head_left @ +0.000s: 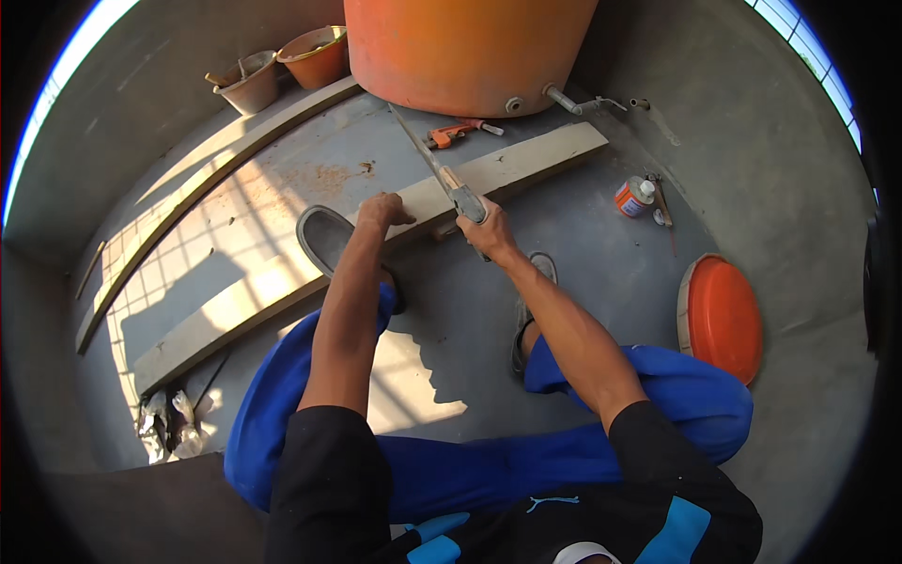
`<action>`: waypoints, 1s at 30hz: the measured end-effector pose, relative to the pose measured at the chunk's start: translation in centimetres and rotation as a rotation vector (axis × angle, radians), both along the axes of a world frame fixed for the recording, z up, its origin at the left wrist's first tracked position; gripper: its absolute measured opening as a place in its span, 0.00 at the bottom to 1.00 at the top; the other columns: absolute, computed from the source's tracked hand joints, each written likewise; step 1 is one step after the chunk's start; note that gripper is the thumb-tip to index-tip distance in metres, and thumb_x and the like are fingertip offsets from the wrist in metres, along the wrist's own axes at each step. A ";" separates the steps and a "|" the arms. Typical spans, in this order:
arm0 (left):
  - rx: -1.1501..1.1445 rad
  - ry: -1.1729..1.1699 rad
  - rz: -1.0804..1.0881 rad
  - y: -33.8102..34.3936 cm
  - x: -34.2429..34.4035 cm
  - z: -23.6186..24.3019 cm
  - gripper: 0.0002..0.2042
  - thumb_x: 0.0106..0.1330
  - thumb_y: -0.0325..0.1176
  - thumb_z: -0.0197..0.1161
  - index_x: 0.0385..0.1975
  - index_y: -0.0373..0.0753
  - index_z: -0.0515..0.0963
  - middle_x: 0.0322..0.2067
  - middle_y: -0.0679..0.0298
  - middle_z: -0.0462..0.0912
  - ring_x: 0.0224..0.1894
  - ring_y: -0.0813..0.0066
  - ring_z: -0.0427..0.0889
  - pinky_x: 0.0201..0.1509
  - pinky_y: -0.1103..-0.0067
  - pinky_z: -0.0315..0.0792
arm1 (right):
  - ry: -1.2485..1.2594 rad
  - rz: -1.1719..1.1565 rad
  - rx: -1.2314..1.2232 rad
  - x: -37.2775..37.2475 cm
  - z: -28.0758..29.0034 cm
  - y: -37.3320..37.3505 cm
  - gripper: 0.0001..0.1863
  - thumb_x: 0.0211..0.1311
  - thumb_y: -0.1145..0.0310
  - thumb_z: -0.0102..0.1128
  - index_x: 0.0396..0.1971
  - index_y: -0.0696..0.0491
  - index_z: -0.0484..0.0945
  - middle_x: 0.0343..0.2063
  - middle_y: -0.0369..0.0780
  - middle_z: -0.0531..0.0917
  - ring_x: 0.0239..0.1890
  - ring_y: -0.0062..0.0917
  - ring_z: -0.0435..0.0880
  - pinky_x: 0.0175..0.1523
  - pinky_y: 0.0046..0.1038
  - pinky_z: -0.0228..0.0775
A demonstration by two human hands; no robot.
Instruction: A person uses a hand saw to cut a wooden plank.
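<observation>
A long pale wooden plank lies slantwise across the floor in front of me. My right hand is closed round the grey handle of a handsaw, whose blade slants up and away to the left across the plank. To its left, my left hand bears on the plank with its fingers curled over the wood; the fingertips are partly hidden. My left shoe is on the plank beside that hand. A small wood piece shows under the plank near the saw.
A large orange tank with a pipe and tap stands ahead. An orange tool lies before it. Two buckets and a second long board are left. A bottle and an orange round lid are right.
</observation>
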State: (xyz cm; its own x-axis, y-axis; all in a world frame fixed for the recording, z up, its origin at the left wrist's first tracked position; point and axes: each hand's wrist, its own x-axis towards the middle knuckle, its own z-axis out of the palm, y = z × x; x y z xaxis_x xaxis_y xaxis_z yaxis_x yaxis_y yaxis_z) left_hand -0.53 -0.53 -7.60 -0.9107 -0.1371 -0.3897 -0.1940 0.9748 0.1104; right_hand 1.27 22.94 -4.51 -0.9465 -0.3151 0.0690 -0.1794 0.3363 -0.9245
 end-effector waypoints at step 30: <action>0.321 -0.188 0.193 -1.2 -3.9 -2.8 0.55 0.34 0.79 0.59 0.45 0.26 0.77 0.45 0.43 0.79 0.51 0.50 0.78 0.55 0.65 0.70 | 0.070 -0.077 -0.061 0.7 0.3 1.9 0.09 0.49 0.70 0.58 0.22 0.57 0.69 0.15 0.49 0.75 0.24 0.50 0.78 0.28 0.37 0.70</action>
